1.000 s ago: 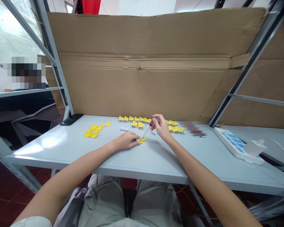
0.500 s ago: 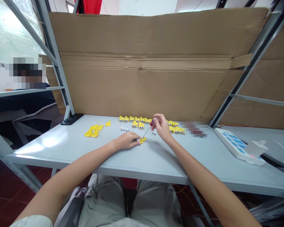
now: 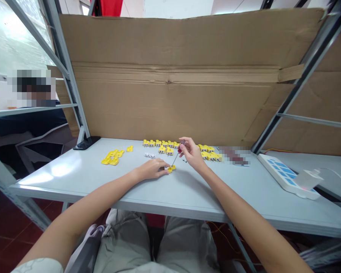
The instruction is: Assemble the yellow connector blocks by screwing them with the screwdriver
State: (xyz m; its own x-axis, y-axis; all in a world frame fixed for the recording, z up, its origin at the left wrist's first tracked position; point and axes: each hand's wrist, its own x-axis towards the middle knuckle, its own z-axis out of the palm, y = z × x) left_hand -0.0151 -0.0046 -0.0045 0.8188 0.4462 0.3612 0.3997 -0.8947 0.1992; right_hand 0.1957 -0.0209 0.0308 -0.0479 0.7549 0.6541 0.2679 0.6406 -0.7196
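Our left hand's fingers cover the left end of the yellow piece [image 3: 172, 169], so we see only its right part, with something whitish at the fingertips of the left hand [image 3: 153, 168]; the piece lies on the bench [image 3: 230, 185] in front of us. We cannot make out whether the tip of the screwdriver [image 3: 176, 156] is seated in a screw, and the fingers of our right hand [image 3: 192, 154] cover much of its red handle. That hand also blocks part of the row of yellow blocks [image 3: 165, 143] behind it, and a pixelated patch [image 3: 235, 156] blurs whatever lies to the right. Compared with half a second ago, our right hand and the handle have shifted slightly left, so the shaft stands a little steeper, while our left hand and the piece look unmoved. Our right grip is closed round the handle; our left grip pinches the piece. The driver's long axis slants, its tip down and left at the piece, its handle up and right; the piece's own long axis we cannot tell.
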